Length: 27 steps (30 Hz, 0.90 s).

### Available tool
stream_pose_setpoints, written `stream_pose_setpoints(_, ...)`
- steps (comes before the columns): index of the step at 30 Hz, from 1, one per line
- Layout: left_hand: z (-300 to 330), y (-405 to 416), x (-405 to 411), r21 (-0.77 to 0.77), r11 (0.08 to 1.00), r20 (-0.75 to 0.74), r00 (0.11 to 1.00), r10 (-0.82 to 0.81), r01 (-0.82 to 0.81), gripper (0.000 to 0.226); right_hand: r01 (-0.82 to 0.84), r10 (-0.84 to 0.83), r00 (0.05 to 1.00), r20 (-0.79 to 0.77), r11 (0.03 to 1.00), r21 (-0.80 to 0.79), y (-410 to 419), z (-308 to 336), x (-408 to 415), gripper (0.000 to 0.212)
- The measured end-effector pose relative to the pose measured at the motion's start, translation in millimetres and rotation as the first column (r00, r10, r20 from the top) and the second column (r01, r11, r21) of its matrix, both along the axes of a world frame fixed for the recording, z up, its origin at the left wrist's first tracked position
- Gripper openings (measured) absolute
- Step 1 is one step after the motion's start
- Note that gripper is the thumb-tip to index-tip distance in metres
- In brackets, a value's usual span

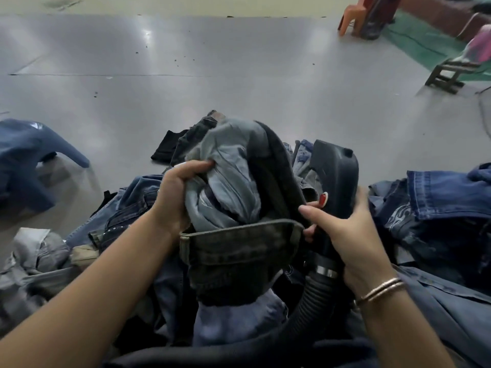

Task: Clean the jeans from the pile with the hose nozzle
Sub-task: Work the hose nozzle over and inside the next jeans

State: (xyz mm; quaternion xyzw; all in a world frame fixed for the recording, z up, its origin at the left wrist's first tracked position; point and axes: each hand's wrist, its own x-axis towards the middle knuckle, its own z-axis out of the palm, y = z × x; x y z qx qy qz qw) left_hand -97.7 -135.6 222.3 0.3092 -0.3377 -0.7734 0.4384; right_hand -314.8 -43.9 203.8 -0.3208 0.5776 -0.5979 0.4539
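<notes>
both hands on jeans, nozzle

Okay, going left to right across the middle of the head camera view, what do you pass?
Blue jeans draped at the far left → left hand → grey jeans it grips → black hose nozzle → right hand → dark blue jeans on the right.

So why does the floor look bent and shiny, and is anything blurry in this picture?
Head view: the wide-angle lens bows the grey floor, and overhead light leaves white glare patches on it. The left hand bunching the grey jeans and the right hand on the hose nozzle look fairly sharp; the stools at the far right edge smear.
</notes>
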Motion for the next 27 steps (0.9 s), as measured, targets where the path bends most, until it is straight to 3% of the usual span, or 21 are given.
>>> stream_pose_setpoints(2, 3, 6, 0, -0.086, 0.994, -0.194, 0.980, 0.049, -0.066, 0.037, -0.040, 0.039, 0.999, 0.025, 0.999, 0.025, 0, 0, 5, 0.063)
stream_pose_setpoints(5, -5, 9, -3, -0.085, 0.979, -0.393, 0.909, 0.139, -0.186, 0.068, -0.117, 0.097, 0.975, 0.201, 0.989, 0.088, -3, 2, 11, 0.054)
stream_pose_setpoints(9, -37, 16, -2, -0.045, 0.980, -0.243, 0.954, 0.177, -0.193, 0.054, -0.282, 0.227, 0.899, 0.374, 0.955, 0.098, -3, 0, 23, 0.039)
stream_pose_setpoints(12, -62, 22, 13, 0.057, 0.990, -0.206, 0.969, 0.135, -0.126, 0.040, -0.292, 0.222, 0.882, 0.415, 0.950, 0.112, -4, -8, 29, 0.026)
stream_pose_setpoints(14, -69, 23, 19, 0.161, 0.982, 0.071, 0.994, 0.084, -0.095, 0.037, -0.283, 0.237, 0.883, 0.405, 0.957, 0.057, -5, -9, 27, 0.041)
stream_pose_setpoints(15, -72, 22, 20, 0.155, 0.980, 0.338, 0.939, 0.066, -0.125, 0.049, -0.278, 0.249, 0.883, 0.397, 0.960, 0.016, -6, -9, 25, 0.052)
stream_pose_setpoints(16, -78, 22, 21, 0.058, 0.985, 0.670, 0.737, 0.083, -0.163, 0.065, -0.273, 0.259, 0.882, 0.394, 0.962, -0.020, -6, -8, 23, 0.062)
stream_pose_setpoints(17, -84, 24, 22, -0.144, 0.978, 0.902, 0.387, 0.192, -0.150, 0.075, -0.268, 0.264, 0.879, 0.396, 0.962, -0.047, -6, -7, 21, 0.066)
stream_pose_setpoints(18, -87, 27, 22, -0.426, 0.905, 0.899, 0.113, 0.424, -0.004, 0.073, -0.265, 0.267, 0.874, 0.405, 0.962, -0.064, -6, -7, 19, 0.066)
stream_pose_setpoints(19, -83, 31, 19, -0.645, 0.744, 0.763, 0.091, 0.640, 0.174, 0.060, -0.268, 0.274, 0.867, 0.415, 0.961, -0.074, -6, -7, 18, 0.064)
stream_pose_setpoints(20, -77, 34, 14, -0.740, 0.607, 0.670, 0.241, 0.702, 0.288, 0.045, -0.279, 0.286, 0.860, 0.422, 0.957, -0.079, -5, -8, 16, 0.063)
stream_pose_setpoints(21, -68, 39, 6, -0.760, 0.541, 0.649, 0.439, 0.621, 0.359, 0.036, -0.296, 0.303, 0.853, 0.426, 0.951, -0.084, -4, -9, 15, 0.061)
stream_pose_setpoints(22, -58, 42, -3, -0.738, 0.531, 0.661, 0.607, 0.442, 0.417, 0.033, -0.311, 0.318, 0.846, 0.428, 0.946, -0.089, -3, -10, 14, 0.061)
stream_pose_setpoints(23, -48, 46, -10, -0.697, 0.544, 0.669, 0.697, 0.259, 0.467, 0.035, -0.325, 0.333, 0.841, 0.426, 0.941, -0.094, -3, -11, 13, 0.063)
stream_pose_setpoints(25, -36, 48, -16, -0.580, 0.608, 0.680, 0.733, -0.004, 0.542, 0.039, -0.326, 0.340, 0.857, 0.386, 0.940, -0.102, -4, -10, 11, 0.065)
stream_pose_setpoints(27, -32, 52, -14, -0.463, 0.668, 0.693, 0.708, -0.137, 0.583, 0.038, -0.268, 0.286, 0.895, 0.343, 0.958, -0.101, -7, -10, 10, 0.062)
